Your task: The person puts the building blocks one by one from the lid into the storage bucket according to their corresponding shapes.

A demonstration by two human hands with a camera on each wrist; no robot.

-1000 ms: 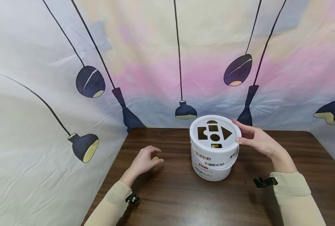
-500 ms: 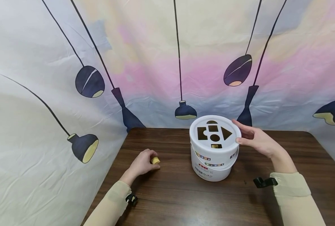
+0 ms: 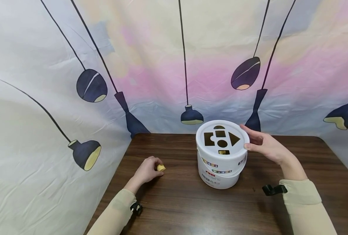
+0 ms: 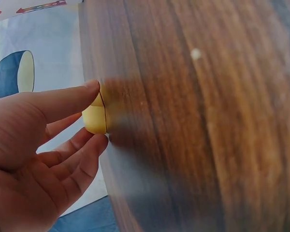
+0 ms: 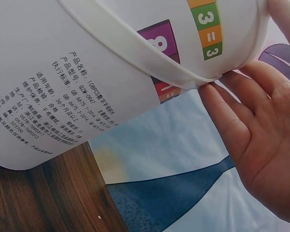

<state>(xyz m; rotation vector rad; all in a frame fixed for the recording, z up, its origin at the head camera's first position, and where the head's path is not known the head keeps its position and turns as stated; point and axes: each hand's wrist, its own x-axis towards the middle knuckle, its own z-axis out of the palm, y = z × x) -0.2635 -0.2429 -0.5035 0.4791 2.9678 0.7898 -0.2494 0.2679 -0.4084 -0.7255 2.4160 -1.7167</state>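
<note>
A small yellow block [image 3: 160, 167] is pinched in the left hand [image 3: 145, 170], a bit left of centre in the head view, low over the dark wooden table [image 3: 185, 209]. In the left wrist view the yellow piece [image 4: 95, 116] sits at the left of the frame, caught between the thumb on top and the fingertips [image 4: 99, 142] underneath, so that hand is closed around it pretty snugly. Whether the block is resting on the wood or just above it can't be told, though it's right at the surface.

A white shape-sorter bucket [image 3: 220, 169] is stood on the table just right of centre. Its lid [image 3: 222, 140] is on, with cut-outs showing: a triangle, a circle, a couple of rectangles, a half-round and a notched shape. The block is kept well apart from the bucket, off to its left.

The right hand [image 3: 266, 147] is laid against the right side of the lid rim, fingers fairly straight and spread, touching rather than wrapped round anything. In the right wrist view the same hand [image 5: 261, 130] fills the right of the frame with fingertips [image 5: 215, 99] against the thin white handle band [image 5: 150, 60] on the bucket wall, next to colourful number stickers [image 5: 205, 29] and a block of printed text [image 5: 53, 111].

A backdrop cloth printed with hanging lamps [image 3: 91, 85] is hung behind and to the left of the table. Beige sleeves [image 3: 304, 204] are worn on both arms, each with a black strap at the wrist.
</note>
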